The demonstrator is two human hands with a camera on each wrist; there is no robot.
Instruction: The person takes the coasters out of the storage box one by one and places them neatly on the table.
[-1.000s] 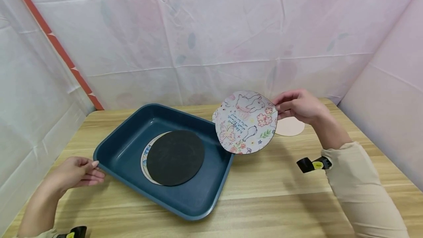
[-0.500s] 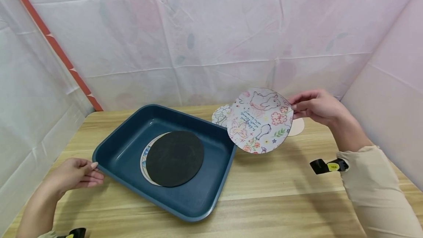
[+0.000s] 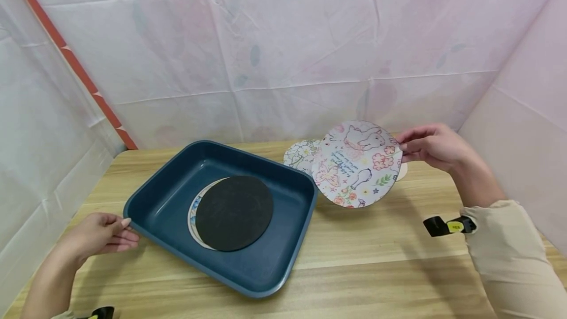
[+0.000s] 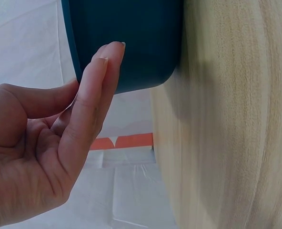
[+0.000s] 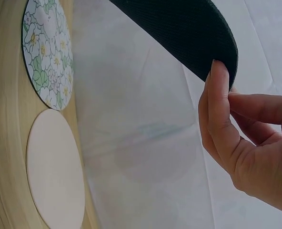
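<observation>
My right hand (image 3: 431, 147) pinches the right edge of a round mouse pad (image 3: 359, 164), holding it tilted above the table beyond the basin's right corner. Its printed face shows a rabbit, flowers and a butterfly; the right wrist view shows its black textured underside (image 5: 179, 33). With thumb at the rim and fingers against the outer wall, my left hand (image 3: 99, 233) grips the left corner of a dark blue rectangular basin (image 3: 270, 270). Inside the basin lies a black round pad (image 3: 235, 213), partly covering a pale disc with a blue patterned edge (image 3: 193, 215).
Behind the raised pad, a white-flowered round pad (image 5: 48, 52) and a plain pale pink disc (image 5: 55, 169) lie on the wooden table (image 3: 354, 270). A white cloth wall (image 3: 283, 53) stands at the table's back edge, with more cloth at both sides.
My right hand has carried the printed pad rightward, away from the basin, uncovering part of the flowered pad behind it. My left hand stays at the basin's corner.
</observation>
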